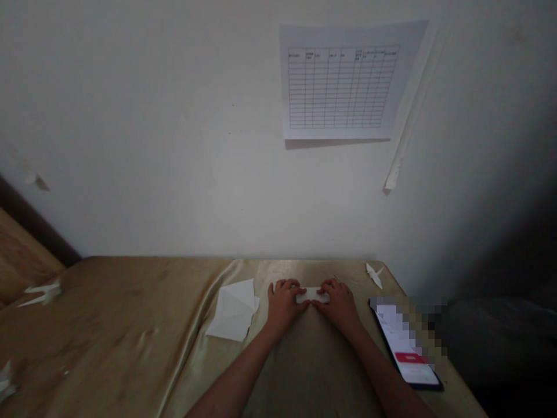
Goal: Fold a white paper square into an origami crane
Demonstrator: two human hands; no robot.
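Observation:
A small folded piece of white paper (pixel 312 292) lies on the cloth-covered table between my hands. My left hand (pixel 285 302) grips its left end, thumb along the near edge and fingers curled at the far side. At the right end, my right hand (pixel 338 302) pinches the paper in the same way. The two thumbs nearly meet at the near edge. Left of my left hand rests a larger creased white sheet (pixel 232 310) with one ragged edge.
A phone (pixel 407 348) with a lit screen lies to the right. Beyond it sits a folded paper crane (pixel 374 276). More white folded paper (pixel 43 292) is at the far left. Gold cloth (pixel 130 337) covers the table; a printed grid sheet (pixel 342 87) hangs on the wall.

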